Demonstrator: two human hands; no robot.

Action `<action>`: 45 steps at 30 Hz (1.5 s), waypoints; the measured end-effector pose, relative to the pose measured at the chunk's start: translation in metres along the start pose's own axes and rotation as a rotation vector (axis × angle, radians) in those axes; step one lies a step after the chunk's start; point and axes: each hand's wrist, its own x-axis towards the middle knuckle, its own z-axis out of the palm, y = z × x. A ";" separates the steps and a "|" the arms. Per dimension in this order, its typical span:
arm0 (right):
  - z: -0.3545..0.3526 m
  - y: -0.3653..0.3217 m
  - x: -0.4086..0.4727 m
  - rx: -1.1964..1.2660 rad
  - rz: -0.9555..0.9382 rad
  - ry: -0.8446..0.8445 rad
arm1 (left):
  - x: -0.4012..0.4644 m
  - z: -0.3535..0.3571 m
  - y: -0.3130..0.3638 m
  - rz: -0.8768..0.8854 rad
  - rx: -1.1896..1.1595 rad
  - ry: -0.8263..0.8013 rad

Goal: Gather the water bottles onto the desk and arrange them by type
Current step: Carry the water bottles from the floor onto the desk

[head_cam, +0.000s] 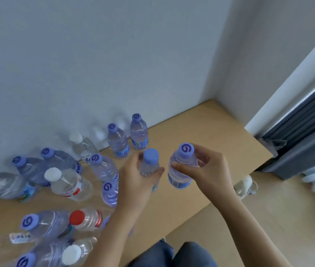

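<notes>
each hand grips a bottle above the desk (220, 120): left hand (137, 178) a plain-capped bottle (149, 162), right hand (208, 168) a swirl-capped bottle (180, 170).

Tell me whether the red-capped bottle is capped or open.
Capped. The red-capped bottle stands among the others on the desk, its red cap seated on the neck.

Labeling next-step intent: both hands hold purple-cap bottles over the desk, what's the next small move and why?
Probably set both down beside the two purple-cap bottles standing by the wall. The left hand grips a purple-cap bottle, the right hand another, and bare desk lies just right of that pair, so like types stay together.
</notes>
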 end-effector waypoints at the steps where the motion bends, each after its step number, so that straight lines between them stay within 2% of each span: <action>1: 0.003 0.002 0.013 0.000 0.007 -0.022 | 0.008 0.003 -0.003 -0.019 0.019 0.015; 6: 0.024 0.017 0.068 -0.019 0.042 -0.160 | 0.031 0.013 -0.023 -0.122 0.057 0.111; 16: 0.060 0.063 0.154 -0.095 0.147 -0.493 | 0.078 0.046 -0.056 -0.317 0.134 0.509; 26: 0.073 0.082 0.184 -0.189 0.091 -0.620 | 0.099 0.065 -0.080 -0.439 0.255 0.714; 30: 0.069 0.083 0.189 -0.174 0.079 -0.685 | 0.096 0.068 -0.084 -0.466 0.262 0.754; 35: 0.070 0.076 0.200 -0.232 0.014 -0.846 | 0.096 0.061 -0.075 -0.528 0.217 0.669; 37: 0.069 0.066 0.205 -0.236 -0.045 -0.890 | 0.095 0.055 -0.061 -0.497 0.184 0.647; 42: 0.055 0.034 0.208 -0.216 -0.177 -0.872 | 0.073 0.034 -0.010 -0.332 0.174 0.674; 45: 0.054 0.009 0.201 -0.140 -0.207 -0.907 | 0.050 0.018 0.018 -0.300 0.033 0.674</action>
